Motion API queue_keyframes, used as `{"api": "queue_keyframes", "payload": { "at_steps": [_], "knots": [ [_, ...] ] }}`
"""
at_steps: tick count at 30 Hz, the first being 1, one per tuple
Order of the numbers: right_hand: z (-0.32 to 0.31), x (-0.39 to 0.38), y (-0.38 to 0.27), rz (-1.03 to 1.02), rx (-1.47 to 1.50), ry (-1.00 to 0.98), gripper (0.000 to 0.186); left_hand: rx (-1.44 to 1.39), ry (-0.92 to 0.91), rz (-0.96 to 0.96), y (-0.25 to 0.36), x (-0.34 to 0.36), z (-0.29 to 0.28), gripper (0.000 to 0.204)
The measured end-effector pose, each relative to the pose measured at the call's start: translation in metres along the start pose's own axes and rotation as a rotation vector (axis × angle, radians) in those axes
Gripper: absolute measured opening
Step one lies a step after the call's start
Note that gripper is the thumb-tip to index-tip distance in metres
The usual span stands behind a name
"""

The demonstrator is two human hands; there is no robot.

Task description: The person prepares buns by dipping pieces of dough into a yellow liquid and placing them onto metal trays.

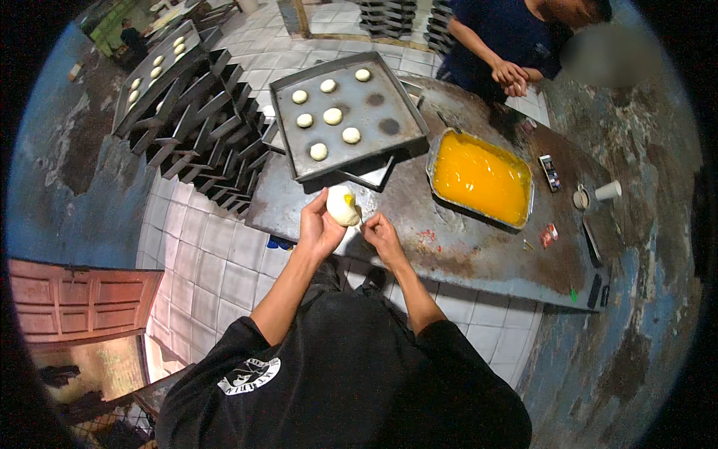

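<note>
A piece of pale dough point(342, 212) with a spot of yellow filling on it rests in my left hand point(320, 229), whose fingers curl around its left side. My right hand point(384, 238) is closed in a pinch beside the dough. From its fingers a thin dark tool, too small to name, reaches to the dough's lower right edge. Just beyond my hands lies a square metal baking tray point(350, 161) with several round dough balls point(333, 116) spaced on it. To the right, a rectangular pan point(443, 196) holds glossy yellow-orange filling point(479, 176).
Stacked dark trays point(202, 123) rise at the left, the top one bearing dough balls. On the worn table point(464, 258) lie a phone point(550, 173), a cup point(582, 197), a white cup point(609, 190) and a red packet point(549, 236). Across the table, a co-worker's hands point(511, 77) are together.
</note>
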State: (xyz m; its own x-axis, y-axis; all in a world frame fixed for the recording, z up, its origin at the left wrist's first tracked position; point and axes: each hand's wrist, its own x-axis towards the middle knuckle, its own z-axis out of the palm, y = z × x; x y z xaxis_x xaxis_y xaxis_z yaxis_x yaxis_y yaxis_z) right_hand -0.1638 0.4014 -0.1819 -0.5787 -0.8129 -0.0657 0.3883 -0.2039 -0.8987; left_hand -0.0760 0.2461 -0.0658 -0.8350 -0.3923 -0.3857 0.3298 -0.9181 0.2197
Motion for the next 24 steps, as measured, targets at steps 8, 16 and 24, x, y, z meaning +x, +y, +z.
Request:
{"api": "queue_keyframes", "payload": {
  "at_steps": [8, 16, 24],
  "knots": [
    [-0.042, 0.022, 0.089, -0.143, -1.477, 0.152, 0.037, -0.038, -0.060, 0.028, 0.027, -0.018, 0.002, 0.061],
    [0.074, 0.040, -0.095, 0.418, 0.136, -0.242, 0.049, 0.227, -0.057, 0.172, 0.024, -0.032, -0.015, 0.036],
    [0.073, 0.017, -0.109, -0.352, -0.961, -0.094, 0.066, 1.130, 0.133, 0.142, 0.028, -0.030, -0.009, 0.055]
  ]
}}
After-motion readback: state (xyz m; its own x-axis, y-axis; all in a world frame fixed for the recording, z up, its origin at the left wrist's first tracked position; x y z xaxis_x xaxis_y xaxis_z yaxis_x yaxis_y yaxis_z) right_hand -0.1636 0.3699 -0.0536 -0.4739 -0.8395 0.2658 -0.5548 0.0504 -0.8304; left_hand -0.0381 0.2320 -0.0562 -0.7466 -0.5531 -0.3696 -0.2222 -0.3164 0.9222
